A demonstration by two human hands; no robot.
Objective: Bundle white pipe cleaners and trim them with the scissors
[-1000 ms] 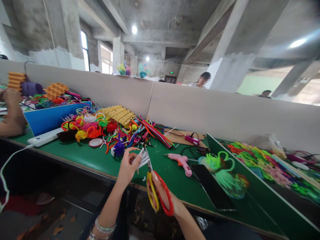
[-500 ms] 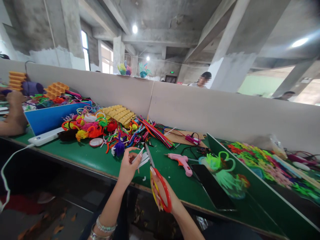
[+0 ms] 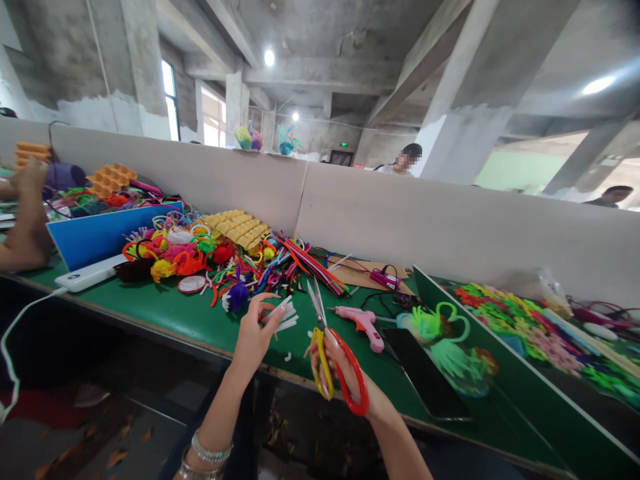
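Note:
My left hand (image 3: 257,327) is closed on several white pipe cleaner pieces (image 3: 287,315), whose ends fan out to the right. In my right hand (image 3: 345,367) is a pair of scissors (image 3: 318,310) with one red and one yellow handle. Its blades point away from me and are spread apart, just right of the white pieces and not touching them. A small white scrap (image 3: 288,357) lies on the green table (image 3: 185,313) below my left hand. To the right of the scissors rests a pink glue gun (image 3: 363,323).
A heap of colourful pipe cleaner shapes (image 3: 185,250) and a yellow egg-tray sheet (image 3: 240,227) lie at left. A black phone (image 3: 425,373) and green pipe cleaner pieces (image 3: 457,360) lie right, before a divider (image 3: 500,360). A co-worker's arm (image 3: 27,213) is at far left.
My right hand has moved the scissors right, away from the white pieces, and their blades and handles have spread apart. My left hand stays nearly still. The co-worker's hand at far left has risen.

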